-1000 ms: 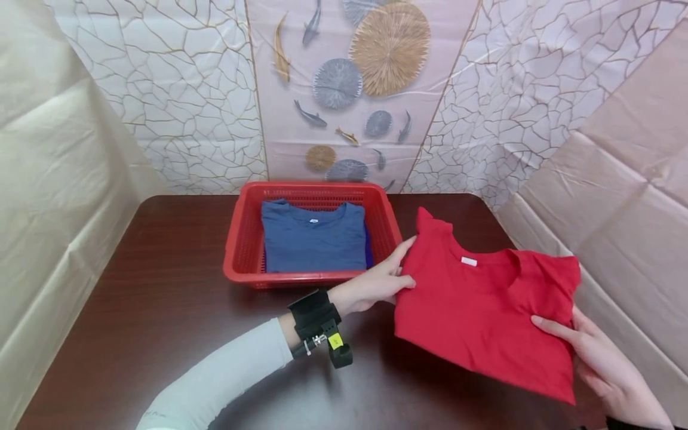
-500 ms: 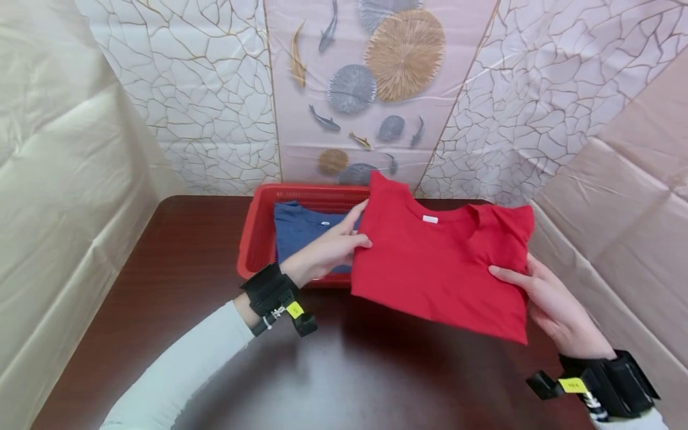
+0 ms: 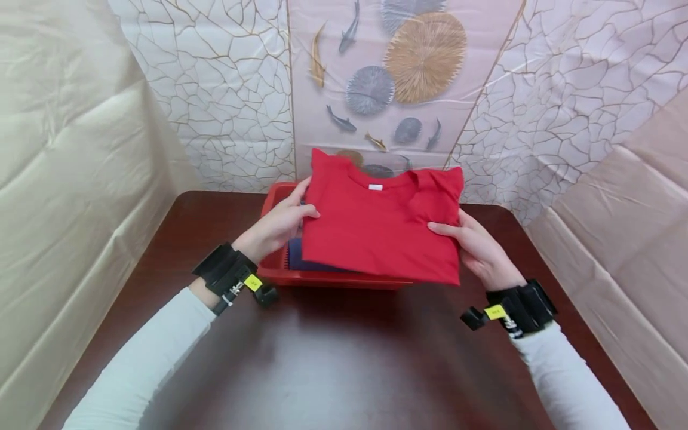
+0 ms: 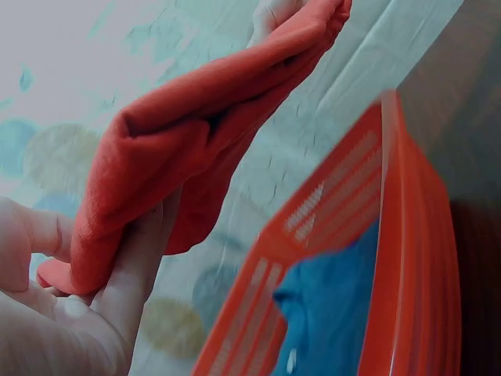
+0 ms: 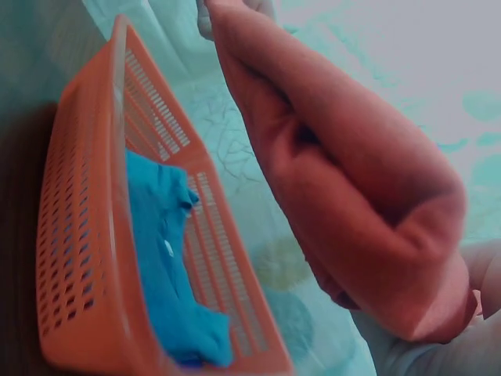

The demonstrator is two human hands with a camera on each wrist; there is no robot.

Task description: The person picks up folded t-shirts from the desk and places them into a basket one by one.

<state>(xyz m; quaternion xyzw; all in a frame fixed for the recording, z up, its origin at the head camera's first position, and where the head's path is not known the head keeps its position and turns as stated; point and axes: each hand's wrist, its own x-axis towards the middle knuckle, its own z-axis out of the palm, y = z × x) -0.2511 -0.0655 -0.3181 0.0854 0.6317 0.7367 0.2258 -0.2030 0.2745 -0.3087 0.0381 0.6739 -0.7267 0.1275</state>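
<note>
A folded red T-shirt (image 3: pixel 376 227) with a white neck label is held up in the air between both hands, above the red plastic basket (image 3: pixel 279 276). The left hand (image 3: pixel 279 224) pinches its left edge, thumb on top and fingers underneath. At the opposite edge the right hand (image 3: pixel 481 245) grips it the same way. Inside the basket lies a folded blue T-shirt (image 4: pixel 333 305), mostly hidden by the red one in the head view. Both wrist views show the red shirt's folded layers (image 5: pixel 352 172) apart from the basket rim.
The basket stands on a dark brown table (image 3: pixel 322 358) near its back edge. A patterned cloth (image 3: pixel 231 101) hangs behind, and pale cloth walls (image 3: pixel 80 179) flank the table on the left and right.
Both hands have carried the red T-shirt leftward and away from the body, from the table's right side to above the basket. The blue shirt is now largely covered from the head view.
</note>
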